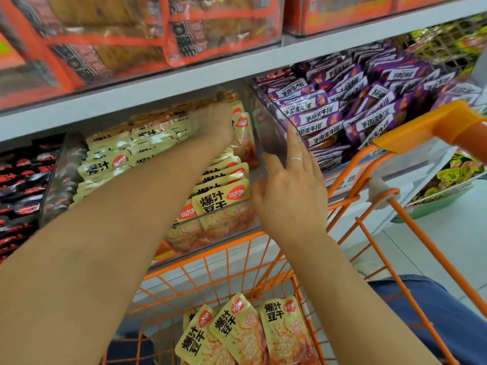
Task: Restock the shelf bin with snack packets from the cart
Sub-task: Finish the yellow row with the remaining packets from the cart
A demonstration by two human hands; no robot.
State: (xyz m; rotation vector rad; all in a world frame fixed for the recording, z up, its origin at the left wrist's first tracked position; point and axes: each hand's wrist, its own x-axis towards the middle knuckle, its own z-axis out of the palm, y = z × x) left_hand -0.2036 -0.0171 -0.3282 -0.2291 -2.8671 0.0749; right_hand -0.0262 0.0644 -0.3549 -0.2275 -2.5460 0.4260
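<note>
A clear shelf bin holds many yellow snack packets with black characters and a red logo. My left hand reaches deep into the bin and rests on the packets at the back; its fingers are hidden, so I cannot tell whether it holds one. My right hand lies with straight fingers against the bin's right front corner, a ring on one finger. Below, the orange wire cart carries three more yellow packets at the bottom of the view.
A neighbouring clear bin of purple packets stands to the right, and red-and-black packets lie to the left. Orange packs fill the shelf above. The cart's orange handle juts up at right. Green-yellow packs are far right.
</note>
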